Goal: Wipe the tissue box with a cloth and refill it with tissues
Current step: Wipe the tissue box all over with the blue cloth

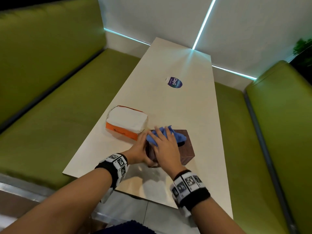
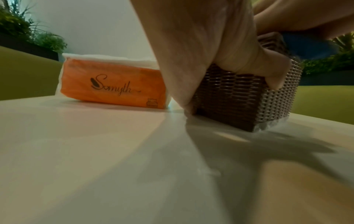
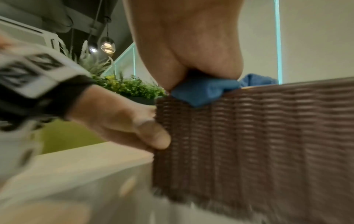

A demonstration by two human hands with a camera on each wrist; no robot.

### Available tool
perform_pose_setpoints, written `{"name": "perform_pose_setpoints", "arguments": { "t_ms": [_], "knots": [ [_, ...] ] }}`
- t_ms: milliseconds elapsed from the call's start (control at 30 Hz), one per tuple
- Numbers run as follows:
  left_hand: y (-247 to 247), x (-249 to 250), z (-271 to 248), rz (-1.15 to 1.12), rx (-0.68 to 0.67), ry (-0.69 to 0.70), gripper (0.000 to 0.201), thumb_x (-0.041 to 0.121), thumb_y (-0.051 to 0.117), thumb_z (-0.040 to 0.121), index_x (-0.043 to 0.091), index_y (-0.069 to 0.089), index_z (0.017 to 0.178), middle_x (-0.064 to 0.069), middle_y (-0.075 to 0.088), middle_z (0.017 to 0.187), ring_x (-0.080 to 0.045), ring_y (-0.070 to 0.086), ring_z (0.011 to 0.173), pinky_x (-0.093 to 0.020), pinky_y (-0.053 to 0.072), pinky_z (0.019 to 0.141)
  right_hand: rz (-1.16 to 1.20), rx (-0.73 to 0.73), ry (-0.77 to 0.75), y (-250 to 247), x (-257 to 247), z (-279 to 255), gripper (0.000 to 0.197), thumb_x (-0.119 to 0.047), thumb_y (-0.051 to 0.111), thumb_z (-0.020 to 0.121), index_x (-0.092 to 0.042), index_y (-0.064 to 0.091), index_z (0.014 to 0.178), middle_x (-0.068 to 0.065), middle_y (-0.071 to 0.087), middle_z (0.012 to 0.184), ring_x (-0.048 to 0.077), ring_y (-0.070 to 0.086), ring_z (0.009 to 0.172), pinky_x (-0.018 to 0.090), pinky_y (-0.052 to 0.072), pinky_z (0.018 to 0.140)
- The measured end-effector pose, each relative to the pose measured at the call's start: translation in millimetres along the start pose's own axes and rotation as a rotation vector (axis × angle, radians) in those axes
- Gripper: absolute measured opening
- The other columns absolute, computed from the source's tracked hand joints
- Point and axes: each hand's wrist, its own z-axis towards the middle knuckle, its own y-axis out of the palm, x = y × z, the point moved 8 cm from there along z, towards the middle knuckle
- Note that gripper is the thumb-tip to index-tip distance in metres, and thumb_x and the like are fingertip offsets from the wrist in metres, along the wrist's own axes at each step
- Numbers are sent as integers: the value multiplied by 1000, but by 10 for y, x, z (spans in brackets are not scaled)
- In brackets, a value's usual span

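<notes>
A: Where is the tissue box (image 1: 183,149) right now?

B: On the near part of the table (image 1: 194,107), directly under both hands. It is a brown woven box, and its long axis runs from near-left to far-right as the head camera sees it.

A: And the hands?

B: The left hand (image 1: 139,153) grips the near-left end of the box, thumb curled against the near side and fingers down its left side; the left wrist view shows that clearly. The right hand (image 1: 166,146) lies flat on top with fingers fairly straight and spread, pressing the blue cloth (image 1: 168,135) onto the lid. The cloth bunches out ahead of the fingertips and a corner hangs over the near edge.

A: Which way does the wipe need to go?

B: I judge along that long axis, toward the far-right end, which is still bare. The right hand is the 1 placed for it; the left only steadies.

A: The refill?

B: The orange tissue pack (image 1: 126,123) sits just beside the box on its left, nearer the left hand, untouched.
</notes>
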Motion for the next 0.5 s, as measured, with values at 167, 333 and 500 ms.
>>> {"name": "perform_pose_setpoints", "arguments": {
  "t_ms": [167,333,500],
  "knots": [
    [-5,16,1,-21,14,-11,140,38,89,34,23,9,148,-2,22,146,-19,25,138,-38,27,119,-90,-14,272,-66,444,181,45,-34,40,100,-46,34,143,-7,4,163,33,3,148,67,6,110],
    [16,47,28,32,3,27,131,41,91,35,29,16,141,-2,26,140,-19,28,134,-40,28,118,-67,101,466,-230,873,-4,40,-37,42,100,-42,42,139,4,27,154,35,31,131,51,30,102],
    [14,-34,30,-25,5,8,136,37,91,35,26,12,145,-5,24,147,-20,32,137,-40,34,116,-123,87,212,-31,57,-152,48,-57,26,94,-41,60,124,1,58,133,34,52,112,52,45,84]
  ]
}}
